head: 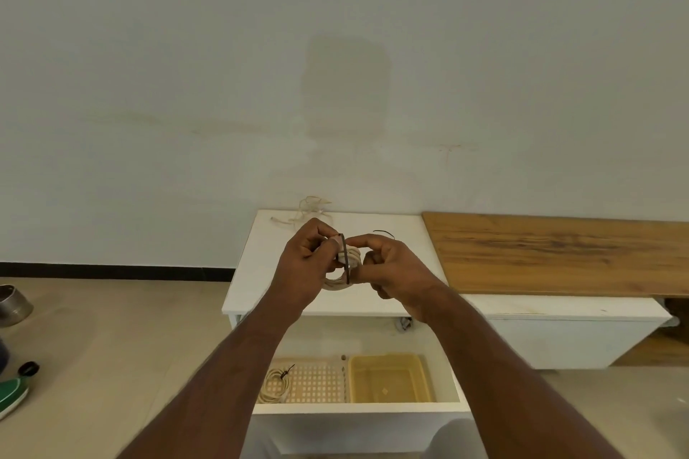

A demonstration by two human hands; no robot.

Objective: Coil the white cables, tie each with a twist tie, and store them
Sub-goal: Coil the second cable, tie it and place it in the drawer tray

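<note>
My left hand (304,265) and my right hand (395,270) meet above the white cabinet top (261,272). Between them they hold a small coil of white cable (337,281). A dark twist tie (345,259) runs around the coil, pinched by the fingertips of both hands. Another loose white cable (304,214) lies tangled at the back of the cabinet top against the wall. A second dark twist tie (384,233) lies on the top behind my right hand. Below, in the open drawer (358,408), a coiled and tied white cable (276,386) rests in a perforated tray (317,384).
A yellow plastic bin (389,378) sits in the drawer to the right of the tray. A wooden board (559,253) lies on a low white unit to the right. On the floor at left are a metal pot (13,304) and a green shoe (13,393).
</note>
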